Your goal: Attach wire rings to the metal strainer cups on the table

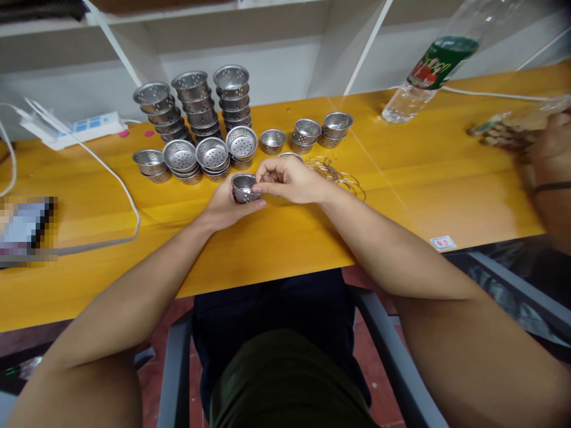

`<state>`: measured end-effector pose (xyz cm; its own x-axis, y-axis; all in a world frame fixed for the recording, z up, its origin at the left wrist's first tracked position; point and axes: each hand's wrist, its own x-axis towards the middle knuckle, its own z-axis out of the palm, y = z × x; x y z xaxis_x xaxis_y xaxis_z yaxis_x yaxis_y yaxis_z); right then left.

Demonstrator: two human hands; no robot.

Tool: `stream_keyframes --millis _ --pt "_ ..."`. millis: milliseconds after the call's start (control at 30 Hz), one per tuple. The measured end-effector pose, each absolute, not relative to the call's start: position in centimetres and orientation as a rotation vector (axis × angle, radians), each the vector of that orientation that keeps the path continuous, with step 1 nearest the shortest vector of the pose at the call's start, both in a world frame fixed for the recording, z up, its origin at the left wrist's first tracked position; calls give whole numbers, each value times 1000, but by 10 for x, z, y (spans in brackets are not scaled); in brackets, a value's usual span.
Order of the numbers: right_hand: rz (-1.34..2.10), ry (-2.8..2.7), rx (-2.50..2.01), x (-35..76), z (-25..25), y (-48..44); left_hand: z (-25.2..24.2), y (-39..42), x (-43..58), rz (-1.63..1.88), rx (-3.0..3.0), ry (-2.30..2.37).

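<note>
My left hand (228,208) is wrapped round a small perforated metal cup (243,189), holding it tilted just above the table. At the cup's right rim, my right hand (288,179) has its thumb and fingers pinched together; whether anything thin is between them I cannot make out. Just beyond my right hand, another metal cup (291,157) is partly hidden. A loose heap of thin wire rings (336,173) lies to the right of that hand. Short stacks of the same cups (213,154) stand behind my left hand.
Taller cup stacks (232,89) stand at the back, with more cups (336,123) to their right. A plastic bottle (428,77), a power strip (84,131) with white cables and a blurred phone (27,226) are on the table. Another person's hand (553,148) is at far right near small brown pieces.
</note>
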<state>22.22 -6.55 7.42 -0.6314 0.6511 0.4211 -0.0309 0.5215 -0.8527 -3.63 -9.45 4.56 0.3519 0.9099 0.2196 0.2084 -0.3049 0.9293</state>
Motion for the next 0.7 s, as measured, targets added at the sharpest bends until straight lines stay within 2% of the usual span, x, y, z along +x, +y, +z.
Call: stream_keyframes --millis 267,700 --pt "1246 -1932 -472 221 76 -65 50 -95 -35 1019 1724 964" --pt "1205 -1904 -464 224 75 -66 45 -96 -34 1086 1703 970"
